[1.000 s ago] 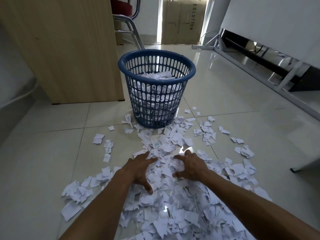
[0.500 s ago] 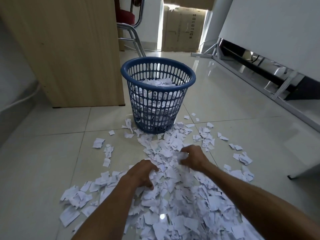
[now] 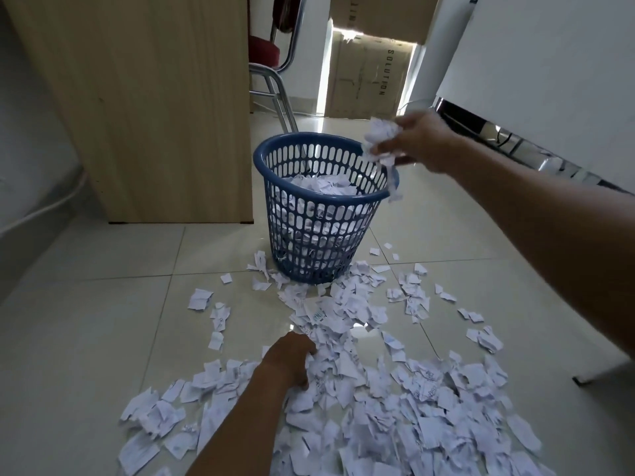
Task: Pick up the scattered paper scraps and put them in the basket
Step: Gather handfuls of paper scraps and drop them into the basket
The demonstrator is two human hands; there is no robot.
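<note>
My right hand (image 3: 417, 144) clutches a light, floppy wad of scraps (image 3: 379, 137) over the basket's (image 3: 311, 235) right rim, bits dangling, so bunch tightly; my left hand (image 3: 292, 359) digs into the pile (image 3: 412, 407), grip unclear.

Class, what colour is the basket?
Blue, with a slotted wall; the basket shows clearly in the head view.

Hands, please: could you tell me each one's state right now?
Left hand: fingers buried in floor scraps; cannot tell.
Right hand: closed on paper wad.
</note>
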